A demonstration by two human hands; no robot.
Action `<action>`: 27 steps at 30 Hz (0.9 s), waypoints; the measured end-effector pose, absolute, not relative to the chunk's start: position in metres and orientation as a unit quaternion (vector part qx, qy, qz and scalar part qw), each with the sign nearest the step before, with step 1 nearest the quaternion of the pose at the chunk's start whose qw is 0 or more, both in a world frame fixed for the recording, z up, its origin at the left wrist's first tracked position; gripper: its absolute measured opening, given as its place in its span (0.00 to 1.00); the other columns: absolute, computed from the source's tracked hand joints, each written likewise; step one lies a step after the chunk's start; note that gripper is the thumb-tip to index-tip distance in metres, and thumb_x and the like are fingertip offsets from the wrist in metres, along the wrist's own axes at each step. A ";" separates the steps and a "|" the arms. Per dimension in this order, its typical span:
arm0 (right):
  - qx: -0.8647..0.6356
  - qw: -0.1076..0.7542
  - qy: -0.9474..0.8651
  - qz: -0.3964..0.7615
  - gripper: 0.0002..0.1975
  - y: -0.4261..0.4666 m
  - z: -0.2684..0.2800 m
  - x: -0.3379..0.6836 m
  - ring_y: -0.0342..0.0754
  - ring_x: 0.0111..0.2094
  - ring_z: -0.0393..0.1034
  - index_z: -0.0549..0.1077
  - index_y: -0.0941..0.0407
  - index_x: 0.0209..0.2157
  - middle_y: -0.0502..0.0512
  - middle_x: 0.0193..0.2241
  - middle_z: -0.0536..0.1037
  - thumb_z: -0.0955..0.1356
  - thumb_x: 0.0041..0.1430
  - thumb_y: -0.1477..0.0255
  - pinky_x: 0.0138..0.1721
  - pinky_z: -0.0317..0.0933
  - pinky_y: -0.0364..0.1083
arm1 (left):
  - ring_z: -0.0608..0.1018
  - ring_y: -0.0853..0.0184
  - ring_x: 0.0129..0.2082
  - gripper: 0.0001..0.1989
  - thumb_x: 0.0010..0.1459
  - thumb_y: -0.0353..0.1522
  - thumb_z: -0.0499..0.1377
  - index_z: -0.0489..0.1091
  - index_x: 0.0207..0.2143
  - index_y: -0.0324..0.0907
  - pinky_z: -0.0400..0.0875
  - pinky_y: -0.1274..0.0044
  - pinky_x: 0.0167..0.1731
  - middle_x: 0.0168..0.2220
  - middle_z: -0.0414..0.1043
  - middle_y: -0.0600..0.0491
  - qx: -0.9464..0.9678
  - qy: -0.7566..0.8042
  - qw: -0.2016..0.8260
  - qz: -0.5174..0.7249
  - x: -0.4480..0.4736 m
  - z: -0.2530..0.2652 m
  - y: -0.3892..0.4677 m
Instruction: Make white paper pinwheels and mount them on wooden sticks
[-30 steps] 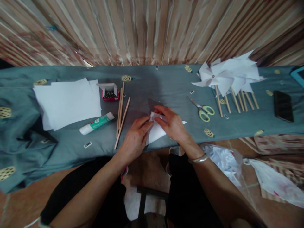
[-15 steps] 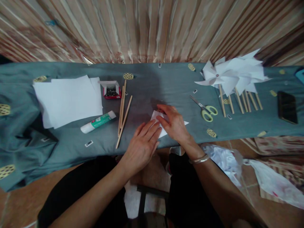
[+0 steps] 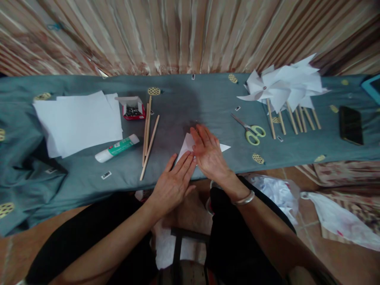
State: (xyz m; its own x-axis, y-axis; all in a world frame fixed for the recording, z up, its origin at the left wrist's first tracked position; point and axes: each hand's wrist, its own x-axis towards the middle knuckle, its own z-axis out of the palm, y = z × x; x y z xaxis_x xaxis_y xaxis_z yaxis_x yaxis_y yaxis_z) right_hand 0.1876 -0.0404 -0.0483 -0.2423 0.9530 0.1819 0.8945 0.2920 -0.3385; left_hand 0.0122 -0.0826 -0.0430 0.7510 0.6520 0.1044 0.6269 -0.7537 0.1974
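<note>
A folded piece of white paper (image 3: 185, 145) lies near the table's front edge, its pointed corner showing to the right of my hands. My left hand (image 3: 172, 183) rests with outstretched fingers on the paper's lower left part. Across its middle lies my right hand (image 3: 208, 152), fingers extended and pressing flat, with a bracelet on that wrist. Both hands cover much of the paper, so its full folded shape is hidden. Left of them are several wooden sticks (image 3: 149, 138). Green-handled scissors (image 3: 251, 130) lie open to the right.
Stacked white sheets (image 3: 80, 124), a glue stick (image 3: 116, 148) and an open box of small dark metal pieces (image 3: 133, 111) occupy the left. Several paper pinwheels (image 3: 289, 87) on sticks and a phone (image 3: 351, 125) lie right. Plastic bags (image 3: 274, 194) sit on the floor.
My right hand has shifted left over the paper and flattened, its fingers now beside the left hand's fingertips. More of the paper's left side shows. The whole view has shifted slightly.
</note>
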 end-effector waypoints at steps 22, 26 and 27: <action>-0.672 0.192 -0.713 0.056 0.27 -0.067 -0.059 0.266 0.62 0.69 0.50 0.56 0.58 0.67 0.70 0.67 0.58 0.57 0.69 0.67 0.63 0.51 0.67 | 0.59 0.54 0.68 0.28 0.64 0.31 0.54 0.57 0.65 0.33 0.56 0.58 0.65 0.68 0.56 0.37 0.925 0.369 0.058 0.065 -0.012 -0.041 -0.101; -0.674 0.198 -0.709 0.057 0.26 -0.064 -0.058 0.265 0.60 0.67 0.53 0.59 0.63 0.65 0.71 0.64 0.62 0.56 0.68 0.72 0.64 0.52 0.64 | 0.61 0.54 0.68 0.28 0.64 0.30 0.52 0.57 0.65 0.31 0.59 0.59 0.64 0.68 0.55 0.38 0.924 0.377 0.035 0.058 -0.027 -0.042 -0.112; -0.673 0.203 -0.710 0.053 0.26 -0.064 -0.058 0.264 0.60 0.67 0.54 0.60 0.64 0.65 0.71 0.64 0.63 0.56 0.68 0.73 0.64 0.52 0.63 | 0.61 0.53 0.68 0.28 0.64 0.30 0.53 0.57 0.65 0.31 0.59 0.59 0.64 0.67 0.56 0.38 0.923 0.380 0.031 0.060 -0.030 -0.042 -0.115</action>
